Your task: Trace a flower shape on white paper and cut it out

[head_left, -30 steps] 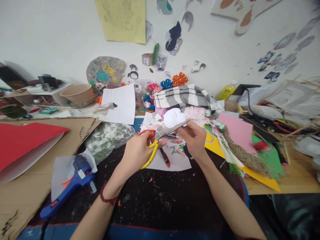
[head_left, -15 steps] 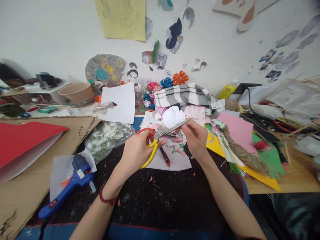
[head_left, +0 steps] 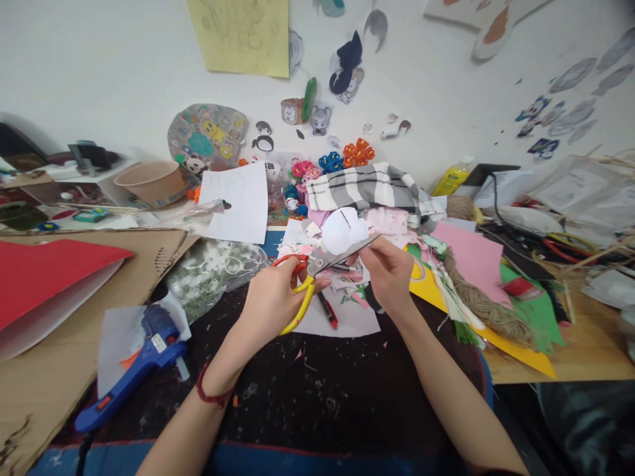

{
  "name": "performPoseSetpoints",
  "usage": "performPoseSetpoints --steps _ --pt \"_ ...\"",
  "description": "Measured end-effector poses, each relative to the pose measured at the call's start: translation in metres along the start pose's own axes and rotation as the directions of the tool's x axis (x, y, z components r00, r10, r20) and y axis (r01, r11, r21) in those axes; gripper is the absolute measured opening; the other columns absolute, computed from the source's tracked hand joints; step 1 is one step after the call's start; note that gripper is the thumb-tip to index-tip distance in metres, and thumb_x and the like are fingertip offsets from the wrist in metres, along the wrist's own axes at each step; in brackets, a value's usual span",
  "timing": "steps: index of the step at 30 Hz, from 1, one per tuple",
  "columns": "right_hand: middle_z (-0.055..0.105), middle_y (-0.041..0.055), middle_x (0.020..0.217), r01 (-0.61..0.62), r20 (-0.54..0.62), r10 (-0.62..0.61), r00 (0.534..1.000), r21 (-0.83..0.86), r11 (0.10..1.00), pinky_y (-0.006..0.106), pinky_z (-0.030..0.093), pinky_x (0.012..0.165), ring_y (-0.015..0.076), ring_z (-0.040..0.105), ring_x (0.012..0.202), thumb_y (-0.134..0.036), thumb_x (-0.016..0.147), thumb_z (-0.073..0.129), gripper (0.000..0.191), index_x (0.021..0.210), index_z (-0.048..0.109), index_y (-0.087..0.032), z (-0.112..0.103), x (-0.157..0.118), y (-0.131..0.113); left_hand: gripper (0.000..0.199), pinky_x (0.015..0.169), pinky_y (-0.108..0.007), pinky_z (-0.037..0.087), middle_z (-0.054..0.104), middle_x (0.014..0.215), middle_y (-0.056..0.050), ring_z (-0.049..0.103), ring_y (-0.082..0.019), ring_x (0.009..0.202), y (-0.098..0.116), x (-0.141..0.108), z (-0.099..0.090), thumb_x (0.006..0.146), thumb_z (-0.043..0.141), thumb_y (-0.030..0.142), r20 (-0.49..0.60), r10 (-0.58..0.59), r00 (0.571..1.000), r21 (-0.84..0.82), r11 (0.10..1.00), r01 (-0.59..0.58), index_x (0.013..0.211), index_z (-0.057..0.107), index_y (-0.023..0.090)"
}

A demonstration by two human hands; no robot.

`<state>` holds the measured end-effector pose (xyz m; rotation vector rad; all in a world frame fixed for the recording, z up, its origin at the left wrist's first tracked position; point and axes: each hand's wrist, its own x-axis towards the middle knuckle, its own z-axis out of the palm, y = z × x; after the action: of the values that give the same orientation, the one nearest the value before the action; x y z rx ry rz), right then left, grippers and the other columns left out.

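Observation:
My left hand [head_left: 272, 304] grips a pair of scissors [head_left: 300, 305] with yellow and orange handles, its blades pointing right. The blades close on a thin grey sheet [head_left: 347, 256] pinched in my right hand [head_left: 389, 274]. A white rounded cut-out [head_left: 343, 231] rises from that sheet, and a dark slit marks its surface. My two hands are close together above a sheet of white paper [head_left: 347, 317]. A red-and-black craft knife [head_left: 327, 311] lies on that paper beneath them.
A blue glue gun [head_left: 149, 350] lies at the left, by a red folder [head_left: 49, 277] on cardboard. Scraps, plaid cloth [head_left: 367, 188], pink and green card, and jute twine [head_left: 479, 304] crowd the right. A dark mat [head_left: 307, 396] lies under my forearms.
The white cut-out now looks flatter and more open, with a slit showing. The scissors have shifted slightly along the grey sheet. The whole view has tilted a little.

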<state>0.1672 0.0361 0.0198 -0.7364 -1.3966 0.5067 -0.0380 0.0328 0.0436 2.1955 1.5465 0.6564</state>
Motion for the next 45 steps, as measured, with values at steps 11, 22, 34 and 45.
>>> performPoseSetpoints --steps 11,22,34,45 --pt "0.067 -0.0020 0.074 -0.019 -0.030 0.021 0.999 0.061 0.998 0.027 0.056 0.061 0.0120 0.066 0.064 -0.017 0.088 0.068 0.010 0.086 0.076 -0.024 -0.0003 -0.0005 0.0054 0.048 0.057 -0.028 0.025 0.048 0.060 0.004 0.042 -0.015 0.054 -0.0016 -0.0001 0.0029 0.087 0.055 0.062 -0.004 0.017 1.000 0.006 1.000 -0.017 0.068 0.033 0.024" --pt "0.067 -0.0024 0.073 0.009 -0.057 -0.005 0.998 0.078 0.997 0.026 0.054 0.060 0.0112 0.065 0.064 -0.013 0.087 0.070 0.014 0.086 0.078 -0.025 0.0001 -0.0018 0.0078 0.046 0.057 -0.029 0.026 0.045 0.059 0.005 0.039 -0.015 0.053 -0.0007 -0.0008 0.0029 0.088 0.055 0.059 0.011 0.021 1.000 -0.010 1.000 -0.021 0.069 0.032 0.025" --pt "0.068 -0.0019 0.072 0.020 -0.045 -0.017 0.999 0.079 0.997 0.029 0.050 0.061 0.0126 0.063 0.064 -0.013 0.088 0.069 0.015 0.086 0.078 -0.025 -0.0013 -0.0016 0.0090 0.046 0.057 -0.029 0.026 0.044 0.060 0.005 0.035 -0.014 0.054 -0.0011 -0.0017 0.0017 0.086 0.056 0.060 0.017 0.011 1.000 -0.029 1.000 -0.010 0.068 0.032 0.025" --pt "0.067 -0.0008 0.073 0.006 -0.041 -0.003 0.999 0.067 0.998 0.031 0.050 0.061 0.0140 0.063 0.066 -0.017 0.087 0.069 0.011 0.081 0.076 -0.023 -0.0017 -0.0012 0.0086 0.046 0.057 -0.030 0.025 0.043 0.061 0.005 0.033 -0.014 0.055 -0.0025 -0.0002 0.0031 0.087 0.056 0.058 0.014 0.024 1.000 -0.030 0.999 -0.023 0.068 0.031 0.025"
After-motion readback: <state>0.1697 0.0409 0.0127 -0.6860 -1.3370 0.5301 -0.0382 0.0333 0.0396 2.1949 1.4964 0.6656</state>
